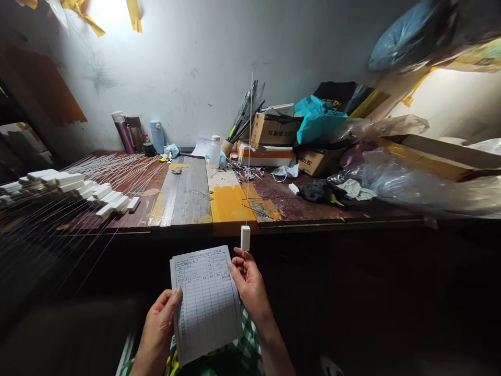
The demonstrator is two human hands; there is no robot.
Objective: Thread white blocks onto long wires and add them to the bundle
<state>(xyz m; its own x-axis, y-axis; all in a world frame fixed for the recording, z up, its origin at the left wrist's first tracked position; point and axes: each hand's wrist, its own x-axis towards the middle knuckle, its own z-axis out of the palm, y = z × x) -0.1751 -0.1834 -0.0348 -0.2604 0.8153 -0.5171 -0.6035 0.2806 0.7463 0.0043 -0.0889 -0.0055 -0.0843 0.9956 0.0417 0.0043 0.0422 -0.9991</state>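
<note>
My left hand [161, 313] pinches the left edge of a paper form [207, 308], a printed table with handwriting in its upper rows. It looks like more than one sheet. At the form's upper right edge, my right hand [250, 284] is closed, its thumb at the paper. Its fingers also grip a thin rod just below a white rectangular block [245, 238]. The block stands upright, and a long thin pale rod [249, 156] rises from its top past the bench edge. My right fingertips partly hide the lower end.
Many white blocks on thin rods [74, 183] lie piled on the bench's left, rods sticking out over its front edge. A metal ruler [169, 201] lies mid-bench. Behind stand bottles [157, 137] and a white-capped jar [215, 151]. Cardboard boxes [274, 129] and plastic bags [407, 175] crowd the right.
</note>
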